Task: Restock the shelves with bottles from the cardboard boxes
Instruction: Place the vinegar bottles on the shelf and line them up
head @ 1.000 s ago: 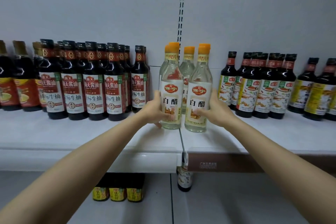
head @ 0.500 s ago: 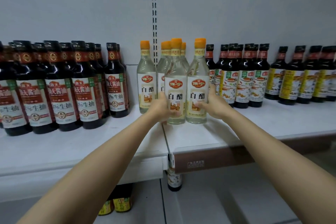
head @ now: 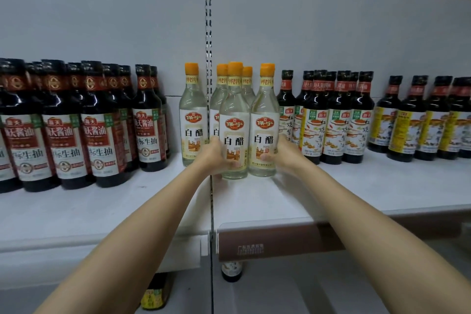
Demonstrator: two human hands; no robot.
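Both arms reach forward over the white metal shelf [head: 331, 191], each hand wrapped around one bottle. The left hand [head: 216, 155] has its fingers curled round the lower body of a clear glass vinegar bottle with an orange cap and a white label [head: 234, 120], thumb lying across the front of the label. The right hand [head: 283, 154] grips the neighbouring clear orange-capped vinegar bottle [head: 265, 120] in the same way, thumb on the label's lower edge and the other fingers hidden behind the glass. The two bottles stand upright side by side, touching or nearly touching, with their bases on or just at the shelf surface; which of the two cannot be told.

Directly behind them stand two more clear orange-capped bottles [head: 246, 84], partly hidden, and a fifth of the same kind [head: 192, 115] stands alone just to the left, across the slotted upright of the back panel [head: 208, 33].

To the left is a block of dark soy sauce bottles with red-and-white labels [head: 104, 140]. Just right of the held pair stand dark bottles with white picture labels [head: 336, 125], and farther right dark bottles with yellow labels [head: 405, 127]. A brown price strip [head: 254, 242] runs along the shelf's front edge, and bottle tops show on the shelf below [head: 230, 271].
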